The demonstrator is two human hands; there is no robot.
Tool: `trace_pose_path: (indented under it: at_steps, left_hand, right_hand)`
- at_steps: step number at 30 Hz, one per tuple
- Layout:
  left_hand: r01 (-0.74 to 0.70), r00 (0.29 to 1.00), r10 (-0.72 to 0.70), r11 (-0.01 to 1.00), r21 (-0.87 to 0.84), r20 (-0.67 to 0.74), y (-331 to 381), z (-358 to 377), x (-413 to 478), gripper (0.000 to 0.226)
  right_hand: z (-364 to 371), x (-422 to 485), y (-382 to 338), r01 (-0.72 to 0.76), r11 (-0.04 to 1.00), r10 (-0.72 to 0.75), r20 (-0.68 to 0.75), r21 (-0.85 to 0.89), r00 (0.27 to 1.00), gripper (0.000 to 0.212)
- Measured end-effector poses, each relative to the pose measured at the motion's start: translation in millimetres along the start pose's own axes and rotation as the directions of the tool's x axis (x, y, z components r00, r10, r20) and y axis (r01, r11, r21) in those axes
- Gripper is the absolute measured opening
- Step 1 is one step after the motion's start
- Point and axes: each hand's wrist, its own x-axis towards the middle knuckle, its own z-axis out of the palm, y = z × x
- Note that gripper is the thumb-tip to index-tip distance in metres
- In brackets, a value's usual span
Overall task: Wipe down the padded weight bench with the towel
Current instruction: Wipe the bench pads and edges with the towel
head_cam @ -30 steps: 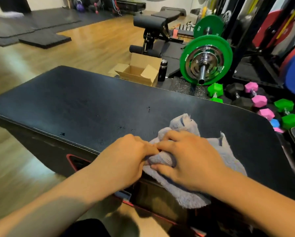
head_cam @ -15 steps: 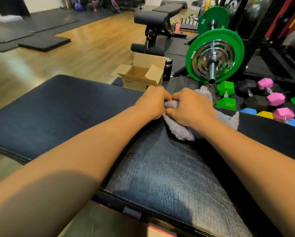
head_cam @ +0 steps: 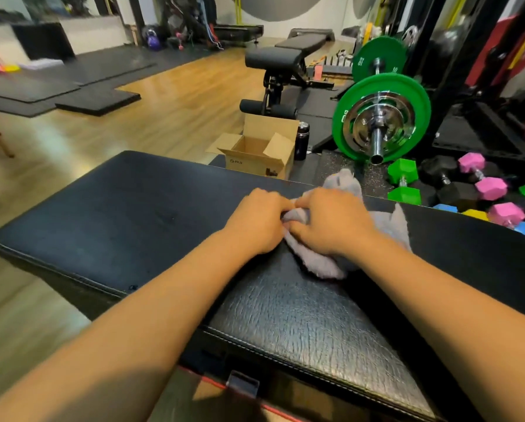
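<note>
You've slid the towel [head_cam: 322, 263] from the bench [head_cam: 118, 208]'s near edge to its far edge (left hand [head_cam: 256, 222] and right hand [head_cam: 331, 222] went along). A corner now overhangs.

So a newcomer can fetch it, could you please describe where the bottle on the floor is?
Look beyond the bench to the big green plate on the barbell. Left of it sits an open cardboard box, and the bottle stands upright between the two, right beside the box. It is the only small dark capped cylinder there.

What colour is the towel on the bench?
Light grey towel, bunched under both hands on the black padded bench; the head view, the only one, shows it.
</note>
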Motion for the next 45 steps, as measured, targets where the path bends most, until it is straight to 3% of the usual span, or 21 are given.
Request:
trace_pose_path:
  at_steps: [4, 7, 11, 14, 15, 18, 21, 28, 33, 36, 41, 45]
  left_hand:
    - [-0.004, 1.0, 0.005, 1.0, -0.021, 0.015, 17, -16, -148, 0.019]
    - [-0.012, 1.0, 0.013, 0.999, -0.032, 0.027, 9, -22, -173, 0.019]
    - [0.009, 1.0, -0.009, 0.999, -0.037, 0.003, 2, -21, -122, 0.024]
    - [0.067, 0.998, -0.068, 0.996, 0.051, 0.013, -17, -13, -56, 0.012]
    - [0.1, 0.995, -0.101, 0.994, 0.045, 0.019, -23, -12, -34, 0.02]
    - [0.175, 0.985, -0.175, 0.985, 0.0, -0.006, -36, -5, 17, 0.036]
    - [0.196, 0.979, -0.197, 0.98, -0.031, -0.043, -41, -2, 38, 0.028]
    - [0.08, 0.993, -0.076, 0.996, 0.048, -0.085, -31, -1, -23, 0.02]
    - [0.018, 1.0, -0.017, 1.0, 0.018, -0.025, 6, -6, -84, 0.021]
    - [-0.069, 0.998, 0.068, 0.991, -0.115, -0.01, 37, -3, -101, 0.038]
    - [-0.202, 0.976, 0.215, 0.951, -0.233, 0.03, 81, 28, -54, 0.042]
    - [-0.183, 0.982, 0.186, 0.967, -0.177, 0.002, 78, 41, 25, 0.035]
  right_hand:
    - [-4, -104, -70, 0.202, 0.977, -0.202, 0.0, 0.067, 0.979, 0.049]
    - [-4, -118, -84, 0.253, 0.961, -0.263, 0.089, 0.112, 0.961, 0.056]
    - [0, -72, -65, 0.196, 0.974, -0.204, 0.059, 0.115, 0.977, 0.057]
    - [15, -19, -46, 0.133, 0.991, -0.133, -0.039, -0.021, 0.99, 0.047]
    - [18, -3, -40, 0.099, 0.995, -0.1, -0.054, -0.032, 0.994, 0.044]
    - [21, 37, -24, 0.016, 1.0, -0.015, -0.085, 0.004, 0.996, 0.035]
    - [23, 60, -14, 0.001, 0.999, 0.004, -0.116, 0.045, 0.993, 0.032]
    - [21, 14, -27, 0.075, 0.992, -0.067, -0.08, 0.102, 0.995, 0.053]
    - [11, -75, -49, 0.077, 0.989, -0.064, -0.107, 0.128, 0.992, 0.04]
    - [3, -126, -39, 0.039, 0.983, -0.009, -0.166, 0.18, 0.986, 0.038]
    - [2, -138, 29, 0.093, 0.934, 0.025, -0.323, 0.346, 0.946, 0.032]
    - [8, -72, 73, 0.027, 0.937, 0.092, -0.319, 0.349, 0.943, 0.028]
